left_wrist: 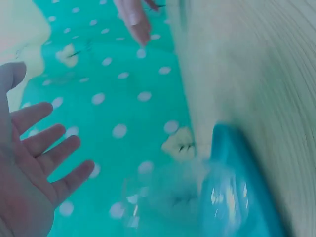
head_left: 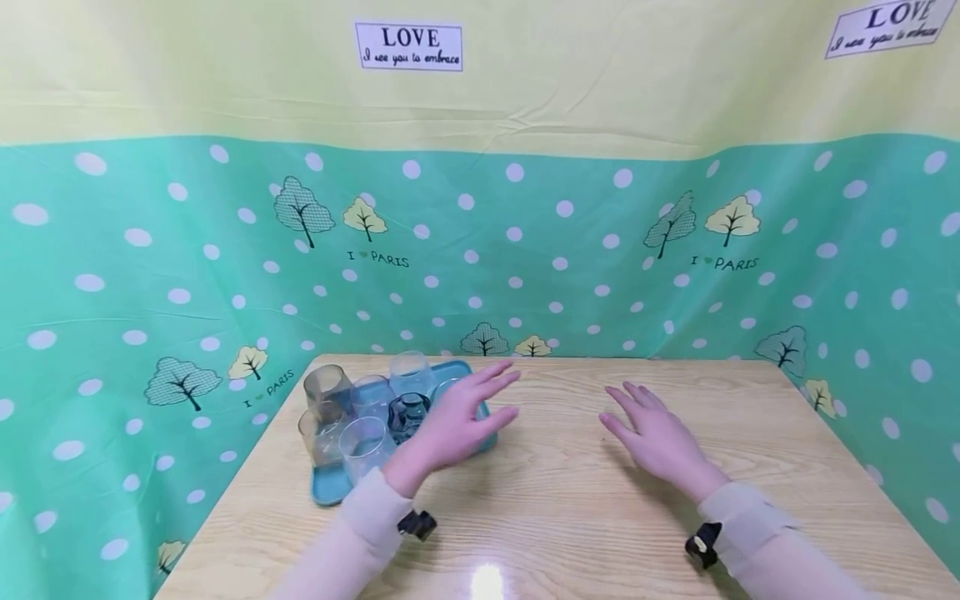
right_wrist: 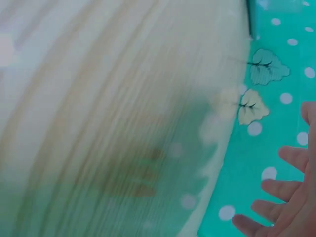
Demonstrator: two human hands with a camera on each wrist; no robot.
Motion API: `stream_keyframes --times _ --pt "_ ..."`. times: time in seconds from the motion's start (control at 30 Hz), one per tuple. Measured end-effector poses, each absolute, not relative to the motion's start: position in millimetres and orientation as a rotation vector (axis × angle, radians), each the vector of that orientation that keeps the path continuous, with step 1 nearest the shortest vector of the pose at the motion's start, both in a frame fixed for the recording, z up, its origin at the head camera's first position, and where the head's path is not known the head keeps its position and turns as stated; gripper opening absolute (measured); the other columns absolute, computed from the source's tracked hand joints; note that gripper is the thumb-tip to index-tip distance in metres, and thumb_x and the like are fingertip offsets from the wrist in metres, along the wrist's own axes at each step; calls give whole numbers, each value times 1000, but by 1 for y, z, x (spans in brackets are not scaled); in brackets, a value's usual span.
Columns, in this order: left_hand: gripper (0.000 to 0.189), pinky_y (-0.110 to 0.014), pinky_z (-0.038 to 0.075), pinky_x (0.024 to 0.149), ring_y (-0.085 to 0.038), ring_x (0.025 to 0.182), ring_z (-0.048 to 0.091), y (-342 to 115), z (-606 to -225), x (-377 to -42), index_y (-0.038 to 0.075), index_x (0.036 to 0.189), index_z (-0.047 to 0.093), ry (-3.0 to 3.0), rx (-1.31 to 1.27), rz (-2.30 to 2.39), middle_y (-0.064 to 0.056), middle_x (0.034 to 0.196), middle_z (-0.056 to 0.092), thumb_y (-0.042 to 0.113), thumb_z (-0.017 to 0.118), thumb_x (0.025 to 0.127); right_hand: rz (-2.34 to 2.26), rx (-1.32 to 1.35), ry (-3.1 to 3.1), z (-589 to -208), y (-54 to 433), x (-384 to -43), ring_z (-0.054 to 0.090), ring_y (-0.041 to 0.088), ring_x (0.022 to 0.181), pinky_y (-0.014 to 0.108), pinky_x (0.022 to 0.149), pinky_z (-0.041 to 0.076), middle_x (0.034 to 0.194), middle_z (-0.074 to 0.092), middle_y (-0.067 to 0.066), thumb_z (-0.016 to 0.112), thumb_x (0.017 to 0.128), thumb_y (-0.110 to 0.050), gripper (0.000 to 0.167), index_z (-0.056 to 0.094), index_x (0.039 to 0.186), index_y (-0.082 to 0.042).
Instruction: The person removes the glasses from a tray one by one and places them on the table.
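Note:
My left hand (head_left: 453, 421) hovers over the right part of a blue tray (head_left: 327, 487), fingers spread and holding nothing. Several drinking glasses stand on that tray: a brownish glass (head_left: 327, 385) at the back left, an amber-tinted one (head_left: 321, 437) before it, a clear glass (head_left: 365, 446) in front, and a dark grey-blue glass (head_left: 407, 414) beside the hand. Partly behind the hand is another glass, mostly hidden. To the right, my right hand (head_left: 667, 442) is held above the wooden table with its fingers apart and nothing in it. The left wrist view shows a clear glass (left_wrist: 187, 202) near the tray edge.
A wooden table (head_left: 555, 517) carries the tray on its left side. Behind and along both sides hangs a green and yellow cloth (head_left: 517, 208) with dots and trees. More clear glasses, such as the one at the back (head_left: 410, 371), stand close together.

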State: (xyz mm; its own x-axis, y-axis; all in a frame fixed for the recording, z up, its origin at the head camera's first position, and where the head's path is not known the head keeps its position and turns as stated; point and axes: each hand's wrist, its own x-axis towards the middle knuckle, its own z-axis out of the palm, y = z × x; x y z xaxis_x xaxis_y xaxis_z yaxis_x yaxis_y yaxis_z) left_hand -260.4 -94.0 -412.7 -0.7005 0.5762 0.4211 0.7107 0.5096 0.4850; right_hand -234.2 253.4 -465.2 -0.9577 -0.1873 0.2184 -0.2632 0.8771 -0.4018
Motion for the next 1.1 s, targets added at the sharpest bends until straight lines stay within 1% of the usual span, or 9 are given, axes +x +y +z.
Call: stream_keyframes --times 0.1,0.23,0.33,0.43,0.53,0.67,0.9,1.0,1.1 --pt "50 -52 39 120 -30 147 50 -122 -409 -256 11 151 61 -2391 -1052 -1092 -2 161 52 27 69 105 750 362 -2839 -467 240 -238 40 52 148 69 118 32 161 44 28 54 112 -44 60 52 157 -6" --pt "44 -45 48 113 -26 136 61 -161 -406 -249 9 145 67 -2260 -936 -1205 -5 151 62 14 74 101 939 383 -2819 -470 218 -244 48 48 143 65 118 36 155 54 24 62 110 -31 50 58 152 -5" --pt "44 -33 54 104 -20 120 69 -190 -405 -243 9 143 69 -2210 -807 -1263 -8 148 65 8 75 99 1101 365 -2824 -473 198 -248 55 45 139 62 116 41 151 59 20 64 109 -27 47 60 150 -6" --pt "45 -23 56 95 -10 107 71 -218 -407 -239 6 141 69 -2145 -659 -1349 -13 143 67 1 76 97 1269 334 -2814 -478 178 -254 62 40 131 58 112 46 148 62 19 65 108 -25 46 61 150 -6" --pt "46 -19 56 92 -3 109 69 -244 -412 -235 3 140 69 -2099 -503 -1429 -16 141 66 -6 75 96 1429 304 -2786 -482 158 -261 66 36 126 54 109 50 145 64 19 68 106 -23 48 60 150 -6" --pt "47 -15 54 93 -1 116 64 -274 -425 -230 1 143 67 -2139 -286 -1441 -17 145 62 -5 75 97 1591 270 -2754 -488 135 -270 66 36 125 52 108 52 142 66 17 72 103 -20 54 58 152 -6" --pt "56 -7 49 88 -6 118 61 -315 -447 -218 6 152 60 -2298 88 -1351 -13 151 58 7 76 99 1677 295 -2787 -497 110 -282 66 32 121 49 106 53 138 68 16 76 97 -16 61 55 153 -2" --pt "60 -4 46 85 -5 118 59 -329 -453 -212 7 156 56 -2366 188 -1329 -16 152 57 10 77 99 1662 325 -2813 -498 104 -284 67 28 118 49 105 53 137 69 14 77 96 -15 61 56 152 -1" --pt "67 -5 47 82 -10 119 62 -340 -459 -208 6 160 49 -2457 253 -1347 -20 154 56 12 77 99 1651 344 -2831 -496 100 -285 66 25 115 47 103 53 135 70 12 77 96 -15 59 58 150 0"
